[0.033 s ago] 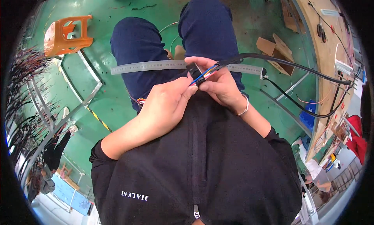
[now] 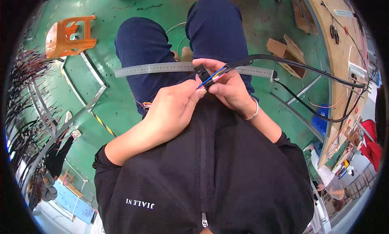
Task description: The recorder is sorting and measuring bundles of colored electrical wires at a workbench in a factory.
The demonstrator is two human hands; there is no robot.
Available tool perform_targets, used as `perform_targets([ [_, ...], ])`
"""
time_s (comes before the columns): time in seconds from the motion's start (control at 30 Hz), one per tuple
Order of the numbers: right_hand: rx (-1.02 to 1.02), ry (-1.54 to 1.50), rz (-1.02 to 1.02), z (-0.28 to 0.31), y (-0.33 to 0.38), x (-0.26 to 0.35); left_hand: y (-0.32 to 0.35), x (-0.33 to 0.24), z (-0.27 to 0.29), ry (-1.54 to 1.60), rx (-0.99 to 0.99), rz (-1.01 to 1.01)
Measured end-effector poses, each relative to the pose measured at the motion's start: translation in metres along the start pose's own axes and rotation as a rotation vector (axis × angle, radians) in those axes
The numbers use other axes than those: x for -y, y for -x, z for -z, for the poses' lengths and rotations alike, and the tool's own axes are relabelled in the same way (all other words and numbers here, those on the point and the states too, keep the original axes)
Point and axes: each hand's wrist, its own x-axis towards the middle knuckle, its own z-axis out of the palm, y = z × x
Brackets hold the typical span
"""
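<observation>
A: Far left?
B: Orange plastic stool [image 2: 69, 35] tipped on green painted floor [image 2: 101, 84]. Bundles of dark wires [image 2: 28, 71] along left rim. Grey metal frame bars [image 2: 83, 108] lying on floor nearby.

A: Centre?
B: Long flat steel ruler [image 2: 154, 69] lying across dark blue trousered knees [image 2: 142, 51], running left to right, partly hidden behind hands. Black zip jacket [image 2: 202, 181] filling lower middle.

A: Left hand?
B: Left hand [image 2: 172, 110] curled, fingertips pinched on bundle of thin coloured wires [image 2: 210, 78], blue, yellow and red strands showing. Thumb side pressed against right hand.

A: Right hand?
B: Right hand [image 2: 229, 86] clenched around small black connector block [image 2: 201, 71] and around wire bundle just where it leaves thick black sheathed cable [image 2: 291, 63]. Silver bangle [image 2: 254, 112] on wrist.

A: Where is the cable?
B: Held over lap, just in front of ruler, sweeping right toward long wooden workbench [image 2: 336, 71]. Second thinner black cable [image 2: 308, 108] looping below, well apart from hands.

A: Far right?
B: Brown cardboard scraps [image 2: 285, 55] on floor beside knee. Blue plastic bin [image 2: 322, 118] beneath bench edge. Red cloth [image 2: 370, 140] at rim, detail too small to tell.
</observation>
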Motion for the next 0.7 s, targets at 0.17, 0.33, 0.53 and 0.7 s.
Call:
perform_targets([
  [0.17, -0.009, 0.022, 0.061, -0.005, -0.002, 0.001, -0.003, 0.001, 0.004, 0.072, 0.032, 0.052],
  [0.33, 0.070, 0.131, 0.171, 0.000, -0.002, 0.002, -0.005, -0.006, 0.008, 0.113, 0.060, 0.122],
  [0.53, 0.038, 0.067, 0.063, -0.008, 0.009, 0.002, -0.005, -0.007, 0.009, 0.169, 0.077, 0.144],
  [0.7, 0.044, 0.034, 0.011, -0.013, 0.018, 0.006, -0.009, -0.012, 0.014, 0.176, 0.106, 0.137],
])
